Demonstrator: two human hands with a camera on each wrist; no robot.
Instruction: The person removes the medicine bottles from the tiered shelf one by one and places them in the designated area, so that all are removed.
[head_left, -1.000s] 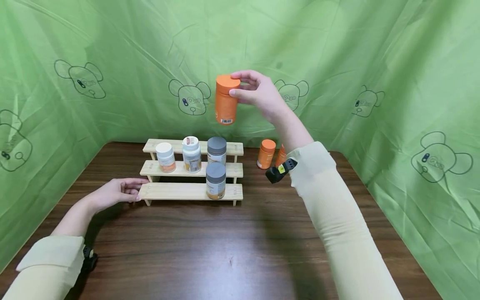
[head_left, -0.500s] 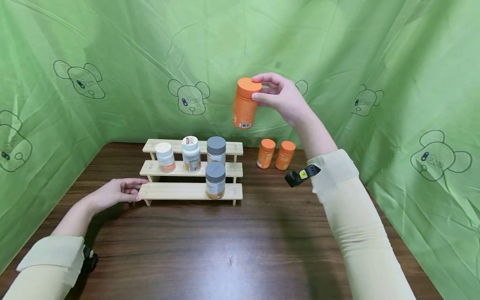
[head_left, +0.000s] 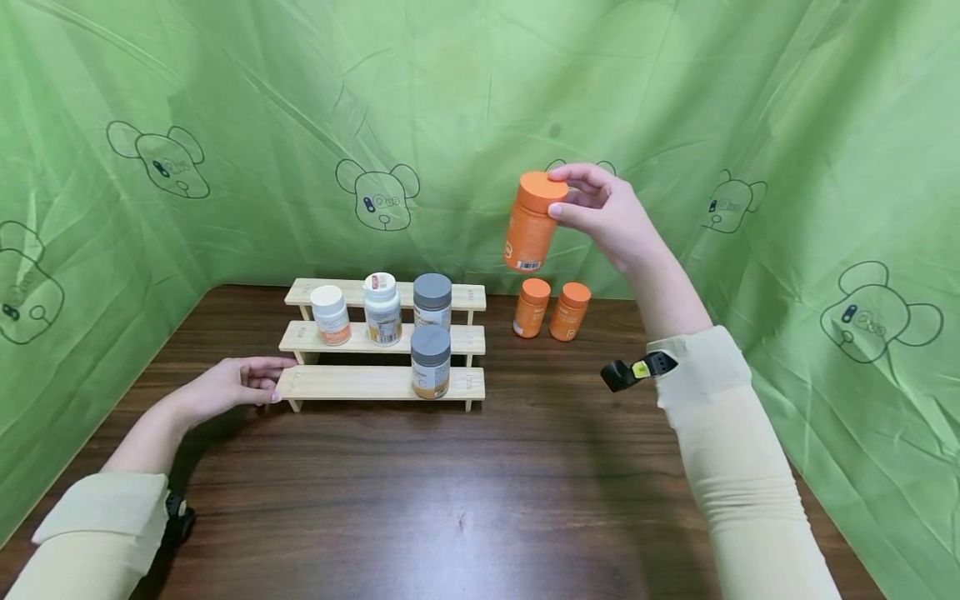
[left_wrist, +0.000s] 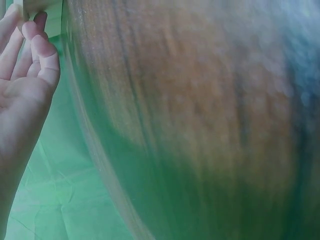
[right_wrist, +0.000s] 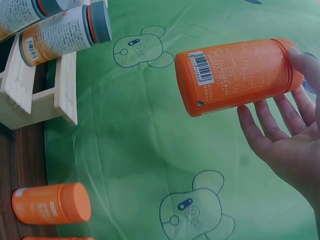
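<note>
My right hand (head_left: 611, 212) grips an orange pill bottle (head_left: 530, 229) by its lid, thumb and fingers round it. The bottle hangs in the air, slightly tilted, and its barcode shows in the right wrist view. Below it, two more orange bottles (head_left: 531, 308) stand on the table. With curled fingers my left hand (head_left: 228, 390) holds the left end of the lowest step of a three-step wooden rack (head_left: 345, 382); in the left wrist view, the fingertips (left_wrist: 44, 46) meet a wooden edge.
A white bottle (head_left: 331, 315), a second white bottle (head_left: 383, 309) and a grey-lidded jar (head_left: 432, 300) stand on the rack's upper steps. Another grey-lidded jar (head_left: 431, 362) is on the lowest step. Green cloth (head_left: 480, 75) surrounds the dark wooden table (head_left: 450, 483).
My right hand has carried the orange pill bottle rightward and a little down, from above the rack to over the two standing orange bottles. The left hand has stayed in place.
</note>
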